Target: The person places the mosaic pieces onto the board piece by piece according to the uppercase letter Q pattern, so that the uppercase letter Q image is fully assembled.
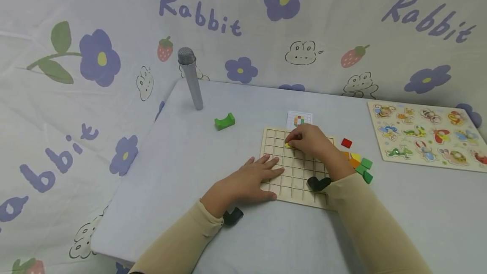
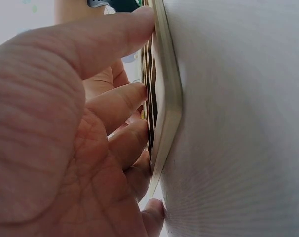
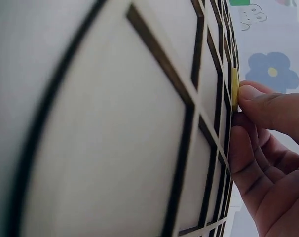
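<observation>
A wooden grid board [image 1: 293, 187] with square cells lies flat on the table. My left hand [image 1: 249, 179] rests on its left edge with the fingers spread; in the left wrist view the thumb [image 2: 125, 37] touches the board's edge [image 2: 170, 94]. Over the upper part of the grid, my right hand [image 1: 310, 139] pinches a small yellow tile [image 1: 288, 145] between thumb and fingers. The right wrist view has this yellow tile [image 3: 235, 89] right at the board's cells, with the thumb [image 3: 260, 103] against it.
A pattern card [image 1: 299, 118] lies behind the board. Right of it are a red tile [image 1: 346, 143] and several orange, yellow and green tiles [image 1: 366, 163]. An insect puzzle board [image 1: 430, 134] lies farther right. A green block [image 1: 225, 121] and a grey microphone [image 1: 191, 79] are at the back left.
</observation>
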`<state>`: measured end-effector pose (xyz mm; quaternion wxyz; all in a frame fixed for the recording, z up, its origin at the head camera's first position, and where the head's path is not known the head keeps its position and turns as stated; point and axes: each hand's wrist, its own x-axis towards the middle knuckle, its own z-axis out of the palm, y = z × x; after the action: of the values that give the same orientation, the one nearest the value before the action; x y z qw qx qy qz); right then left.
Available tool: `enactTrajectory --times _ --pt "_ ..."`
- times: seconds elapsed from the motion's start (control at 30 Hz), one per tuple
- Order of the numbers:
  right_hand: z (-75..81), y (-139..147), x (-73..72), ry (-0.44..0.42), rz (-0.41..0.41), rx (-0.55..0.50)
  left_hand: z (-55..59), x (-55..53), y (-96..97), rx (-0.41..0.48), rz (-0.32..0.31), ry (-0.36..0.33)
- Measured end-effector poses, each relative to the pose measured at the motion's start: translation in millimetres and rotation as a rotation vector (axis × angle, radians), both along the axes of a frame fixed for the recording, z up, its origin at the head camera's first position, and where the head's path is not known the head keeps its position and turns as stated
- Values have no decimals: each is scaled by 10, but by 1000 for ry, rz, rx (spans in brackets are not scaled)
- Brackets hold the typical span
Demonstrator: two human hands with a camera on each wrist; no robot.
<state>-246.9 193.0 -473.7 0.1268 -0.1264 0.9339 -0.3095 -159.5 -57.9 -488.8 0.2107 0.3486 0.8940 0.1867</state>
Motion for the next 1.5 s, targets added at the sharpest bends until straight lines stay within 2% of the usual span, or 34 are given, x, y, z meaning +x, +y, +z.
enactTrajectory --times 0.13,0.2,0.4,0.5,0.57,0.67,0.77,0.87,1.07,1.4,1.5 --pt "12 33 16 12 6 3 0 -2 21 1 1 -4" --pt "23 101 34 24 -20 -15 -5 -1 31 -2 1 -5" --pt "233 595 130 110 -209 -83 -14 14 56 1 7 -8" --pt "331 917 148 122 -286 -51 -8 16 48 4 12 -17" --pt "348 1113 149 94 -315 -18 -2 14 36 2 18 -25" --pt "317 1333 168 -1 -326 46 -6 7 29 -1 23 -26" --pt "210 1447 195 -117 -309 104 -19 5 14 -8 22 -21" --pt "79 1511 227 -183 -299 116 -26 6 9 -7 18 -14" --pt "-86 1517 245 -159 -341 80 -26 2 14 -9 11 -11" --pt "-95 1482 254 -167 -385 27 13 12 21 4 15 -24" --pt "-83 1479 258 -143 -427 10 13 15 22 1 17 -20"
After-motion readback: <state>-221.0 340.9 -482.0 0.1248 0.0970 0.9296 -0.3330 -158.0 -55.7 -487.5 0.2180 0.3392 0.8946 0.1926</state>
